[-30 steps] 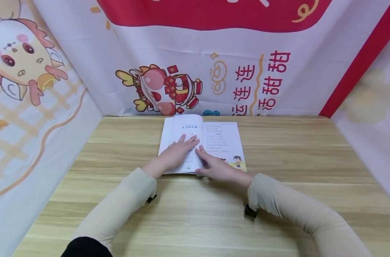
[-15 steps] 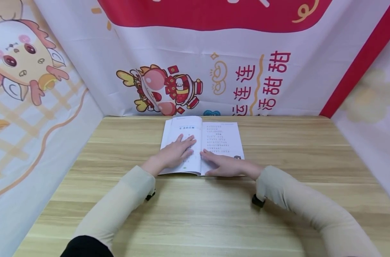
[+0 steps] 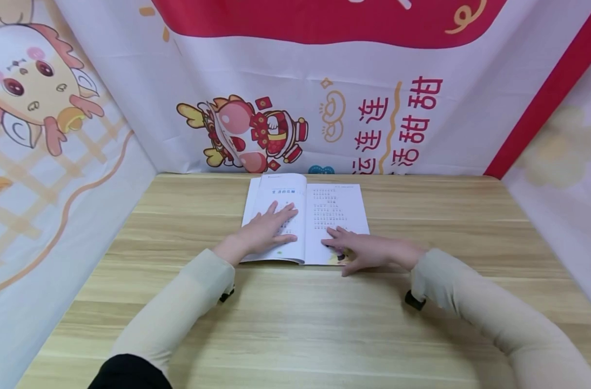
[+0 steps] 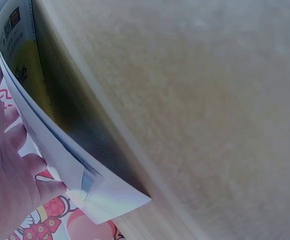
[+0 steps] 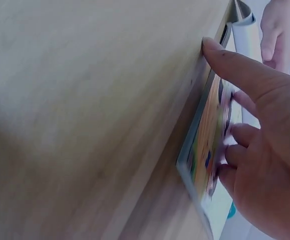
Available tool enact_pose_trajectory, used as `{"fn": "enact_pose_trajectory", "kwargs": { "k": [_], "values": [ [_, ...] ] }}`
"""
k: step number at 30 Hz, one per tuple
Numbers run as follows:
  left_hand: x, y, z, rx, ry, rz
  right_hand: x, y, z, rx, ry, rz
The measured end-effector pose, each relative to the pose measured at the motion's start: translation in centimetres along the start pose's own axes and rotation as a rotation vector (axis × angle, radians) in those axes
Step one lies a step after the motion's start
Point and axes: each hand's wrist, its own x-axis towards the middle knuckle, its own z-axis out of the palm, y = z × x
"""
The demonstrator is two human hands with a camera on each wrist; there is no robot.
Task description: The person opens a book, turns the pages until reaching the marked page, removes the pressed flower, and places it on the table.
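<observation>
An open book lies on the wooden table, with printed text on both pages and a coloured picture low on the right page. Fingers spread, my left hand rests on the left page. In the left wrist view that side of the book curves up from the table along its near edge. My right hand is over the lower right page and partly covers the picture. The right wrist view has its fingertips at the page and its thumb out past the book's near edge.
The wooden table extends around the book on all sides. A printed cloth hangs right behind the table's far edge, and further printed cloths stand at the left and right.
My right hand has slid right from the book's middle fold across the right page. The left page has settled flatter by the fold, and my left hand has shifted slightly left.
</observation>
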Motion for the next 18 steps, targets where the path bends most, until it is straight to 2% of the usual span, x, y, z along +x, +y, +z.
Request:
{"fn": "enact_pose_trajectory", "kwargs": {
  "k": [6, 13, 18],
  "values": [
    [0.0, 0.0, -0.1, -0.013, -0.009, -0.009, -1.1, 1.1, -0.7, -0.020, 0.013, 0.003],
    [-0.1, -0.3, -0.1, -0.019, -0.011, -0.012, -2.2, 0.9, -1.8, -0.044, -0.003, 0.013],
    [-0.1, -0.4, 0.0, -0.026, -0.015, -0.015, -2.4, 0.9, -2.1, -0.078, -0.018, 0.051]
  ]
}}
